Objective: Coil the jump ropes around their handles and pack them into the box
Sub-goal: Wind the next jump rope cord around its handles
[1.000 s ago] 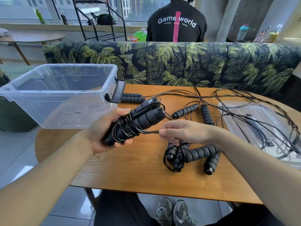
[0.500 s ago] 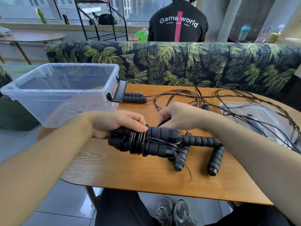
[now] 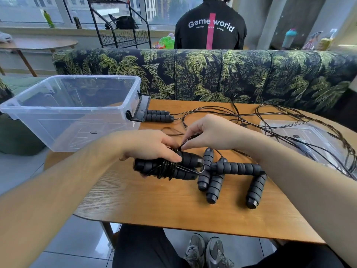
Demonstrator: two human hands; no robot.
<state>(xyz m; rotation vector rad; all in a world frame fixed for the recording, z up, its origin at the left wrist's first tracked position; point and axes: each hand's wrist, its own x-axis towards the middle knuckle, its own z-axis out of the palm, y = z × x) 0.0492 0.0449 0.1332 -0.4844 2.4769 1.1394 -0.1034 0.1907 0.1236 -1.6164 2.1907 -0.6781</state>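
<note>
My left hand (image 3: 154, 147) clamps the black foam-handled coiled jump rope (image 3: 170, 167) steady on the wooden worktop (image 3: 154, 200) while my right hand (image 3: 210, 132) pinches its thin black cord end (image 3: 182, 145), tucking it.

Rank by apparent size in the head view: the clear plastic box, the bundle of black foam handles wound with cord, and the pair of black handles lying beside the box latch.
1. Clear plastic box
2. Cord-wound handle bundle
3. Handle pair by the latch, though it lies farther from the camera.
</note>
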